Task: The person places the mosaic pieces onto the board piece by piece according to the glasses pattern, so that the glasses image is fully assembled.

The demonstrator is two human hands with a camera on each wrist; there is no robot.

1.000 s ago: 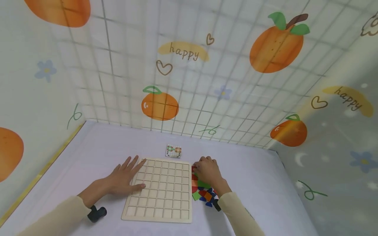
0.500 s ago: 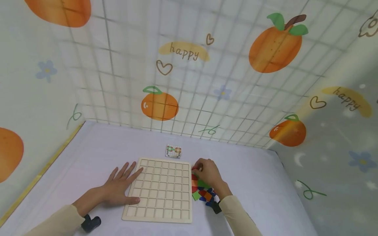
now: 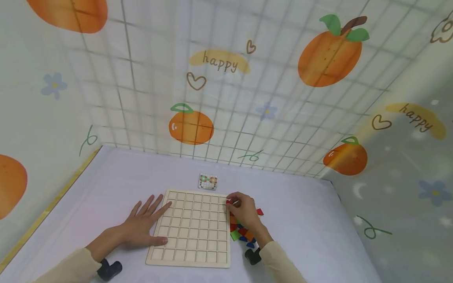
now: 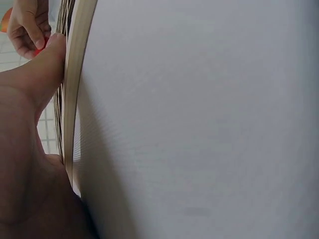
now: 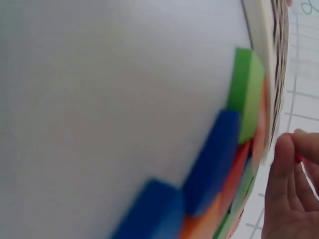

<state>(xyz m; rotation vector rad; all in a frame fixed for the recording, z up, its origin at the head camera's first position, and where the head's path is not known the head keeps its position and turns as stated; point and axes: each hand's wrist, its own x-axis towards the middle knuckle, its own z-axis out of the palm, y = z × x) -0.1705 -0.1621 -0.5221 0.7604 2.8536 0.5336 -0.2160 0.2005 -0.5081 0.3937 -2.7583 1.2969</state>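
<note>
A pale wooden grid board [image 3: 192, 228] lies on the table. My left hand [image 3: 141, 226] rests with spread fingers on its left edge; the left wrist view shows the thumb [image 4: 50, 59] against the board's rim [image 4: 75, 74]. Pinched between thumb and fingertips of my right hand [image 3: 245, 210] is a small red piece [image 3: 229, 201], over the board's upper right edge. Beside the board's right side, partly under that hand, lies a pile of coloured pieces [image 3: 243, 232]. Green [image 5: 247, 94] and blue pieces [image 5: 212, 164] show large in the right wrist view.
A small card with a coloured pattern [image 3: 208, 181] lies behind the board. Black camera mounts sit at the left wrist [image 3: 109, 270] and the right wrist [image 3: 253, 256]. A wall hanging with printed oranges [image 3: 191, 127] stands behind the table.
My right hand has moved left from the pile to the board's edge with a red piece, uncovering another red piece at right. My left hand slid slightly down and left, then stayed.
</note>
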